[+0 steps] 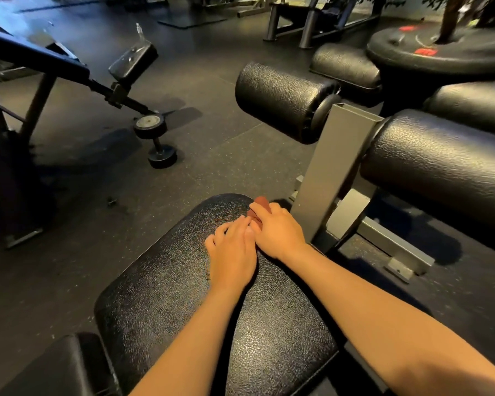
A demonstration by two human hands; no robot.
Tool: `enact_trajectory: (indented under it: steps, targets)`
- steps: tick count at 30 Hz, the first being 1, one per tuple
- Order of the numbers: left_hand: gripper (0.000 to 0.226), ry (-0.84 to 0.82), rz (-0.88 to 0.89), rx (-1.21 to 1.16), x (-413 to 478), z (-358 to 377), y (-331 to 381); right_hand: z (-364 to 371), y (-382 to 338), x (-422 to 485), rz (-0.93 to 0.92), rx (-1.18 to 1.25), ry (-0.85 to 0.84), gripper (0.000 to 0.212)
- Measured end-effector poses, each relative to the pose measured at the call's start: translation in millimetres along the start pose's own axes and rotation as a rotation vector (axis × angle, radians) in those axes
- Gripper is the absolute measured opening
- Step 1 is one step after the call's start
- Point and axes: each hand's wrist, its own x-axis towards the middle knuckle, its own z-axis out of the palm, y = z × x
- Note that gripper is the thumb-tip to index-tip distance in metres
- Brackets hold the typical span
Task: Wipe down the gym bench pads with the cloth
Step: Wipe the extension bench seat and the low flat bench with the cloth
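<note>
Right hand [277, 230] grips the bunched rust-brown cloth [260, 200] at the black textured seat pad [183, 310] far edge, left hand [232, 252] flat alongside; one overshoot drags it off.

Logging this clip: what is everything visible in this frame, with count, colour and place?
seat pad: one, black, bottom centre, under both hands
cloth: one, reddish-brown, far end of the seat pad, mostly covered
roller pads: four, black, right side
post: one, grey, right of the seat pad, between the nearer roller pads
weight plate stack: one, black with red marks, top right
dumbbell: one, black, on the floor left of centre
second bench: one, black, upper left
floor: black, all around
left hand: rests on the seat pad, against the right hand
right hand: grips the cloth
</note>
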Motion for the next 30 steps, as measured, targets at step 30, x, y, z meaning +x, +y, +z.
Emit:
enact_trajectory:
  steps: [30]
  targets:
    - [0.043,-0.152,0.03,-0.104,-96.8,-4.1,45.4,-14.5,22.7,-136.0,-0.009,-0.053,0.017,0.048]
